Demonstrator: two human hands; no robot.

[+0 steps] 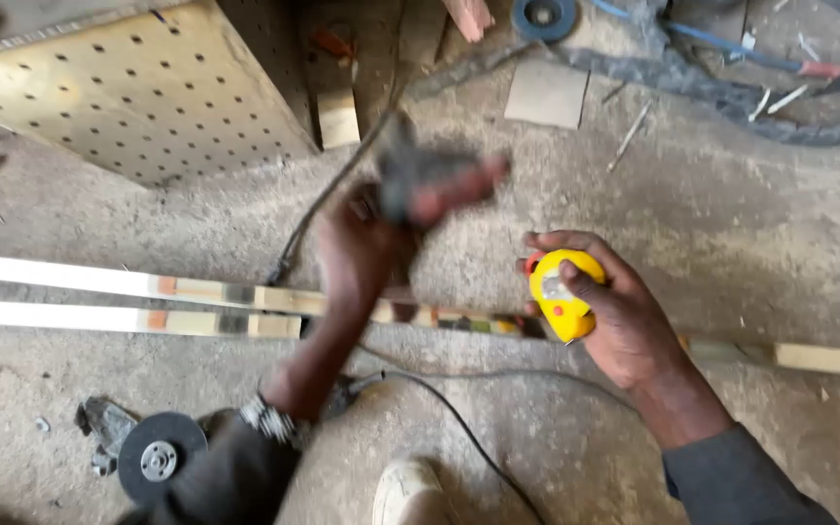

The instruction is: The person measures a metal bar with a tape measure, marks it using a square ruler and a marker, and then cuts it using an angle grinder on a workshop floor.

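Head view showed the right hand [624, 326] gripping a yellow tape measure [561, 295] just above the long wooden strip [99, 282] lying left-to-right; the left hand [381, 228], nearer its middle, clutched a blurred dark object [405, 175]

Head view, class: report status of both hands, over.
Right hand grips yellow tape measure. Left hand raised, holding blurred dark object. Wooden strips lie below.

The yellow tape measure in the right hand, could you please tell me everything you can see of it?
The yellow tape measure is a small, rounded case that looks like plastic, with a pale label on its face and a red part at its upper left edge. The right hand wraps it from the right, fingers over the top. It hangs just above the long wooden strip on the concrete floor. No blade shows drawn out.
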